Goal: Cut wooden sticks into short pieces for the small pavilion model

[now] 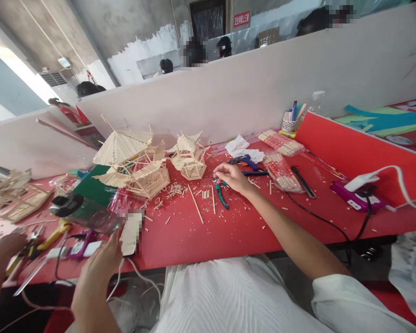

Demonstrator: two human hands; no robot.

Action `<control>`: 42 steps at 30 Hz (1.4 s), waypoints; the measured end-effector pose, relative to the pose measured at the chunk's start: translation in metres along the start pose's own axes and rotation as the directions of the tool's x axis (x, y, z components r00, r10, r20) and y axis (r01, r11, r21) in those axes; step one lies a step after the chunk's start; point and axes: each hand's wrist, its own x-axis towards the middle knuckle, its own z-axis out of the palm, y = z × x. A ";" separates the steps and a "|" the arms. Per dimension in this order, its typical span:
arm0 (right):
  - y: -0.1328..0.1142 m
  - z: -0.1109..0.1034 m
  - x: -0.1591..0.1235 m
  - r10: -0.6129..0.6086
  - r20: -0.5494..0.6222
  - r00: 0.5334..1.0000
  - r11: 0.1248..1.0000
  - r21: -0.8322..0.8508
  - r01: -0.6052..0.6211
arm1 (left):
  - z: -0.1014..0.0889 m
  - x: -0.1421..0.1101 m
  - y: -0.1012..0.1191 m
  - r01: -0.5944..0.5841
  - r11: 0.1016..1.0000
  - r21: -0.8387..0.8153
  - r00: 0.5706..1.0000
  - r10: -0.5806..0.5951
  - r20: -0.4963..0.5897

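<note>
My left hand [104, 259] is at the table's front edge, its fingers closed against the left side of a phone [131, 233] in a pale case. A white cable hangs below the phone. Farther to the right, my right hand [233, 178] has its fingers pinched at the head of small pliers with teal handles [222, 199]. Its palm hides part of them. Cut wooden sticks [205, 194] and a longer stick [196, 204] lie just left of the pliers. Behind them stand a small stick pavilion model [190, 159] and a larger one [135, 166].
Blue-handled pliers [247, 162], bagged sticks [282, 173] and a black marker [303, 181] lie to the right. A purple power strip [358, 196] with cables sits farther right. A plastic bottle [90, 215] lies at left, near another person's hand [7, 245]. Wood scraps litter the red table [180, 245].
</note>
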 end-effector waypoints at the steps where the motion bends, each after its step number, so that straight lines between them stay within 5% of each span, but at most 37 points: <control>1: 0.000 0.000 0.000 0.002 -0.001 1.000 1.000 0.000 -0.002 | 0.001 0.000 -0.003 0.029 1.000 -0.003 0.999 -0.029 0.037; 5: -0.002 -0.001 0.000 0.020 -0.009 1.000 1.000 -0.003 -0.020 | -0.002 -0.004 -0.007 0.097 0.995 -0.037 0.990 -0.092 0.107; 11: -0.003 -0.002 -0.001 0.028 -0.020 0.999 1.000 -0.004 -0.028 | -0.025 -0.011 0.004 0.016 0.986 -0.166 0.989 0.009 0.150; 20: 0.000 -0.001 -0.001 -0.011 0.021 1.000 0.992 -0.123 0.013 | -0.067 0.005 0.092 -0.308 0.938 -0.160 0.948 0.317 0.033; 23: 0.001 0.000 -0.002 -0.037 0.052 0.998 0.956 -0.289 0.051 | -0.068 0.026 0.132 -0.519 0.810 -0.274 0.849 0.525 -0.058; 29: -0.003 0.010 -0.011 -0.056 0.235 0.970 0.760 -0.620 0.195 | -0.052 0.082 0.211 -0.826 0.486 -0.286 0.542 0.823 -0.166; 33: -0.003 0.021 -0.016 -0.015 0.295 0.956 0.640 -0.731 0.235 | -0.034 0.107 0.231 -0.853 0.472 -0.223 0.512 0.840 -0.179; 39: -0.003 0.029 -0.018 0.035 0.320 0.947 0.538 -0.804 0.252 | -0.012 0.119 0.225 -0.914 0.291 -0.283 0.361 0.902 -0.236; 42: -0.004 0.030 -0.018 0.037 0.331 0.943 0.510 -0.818 0.267 | -0.006 0.122 0.225 -0.914 0.267 -0.306 0.344 0.910 -0.232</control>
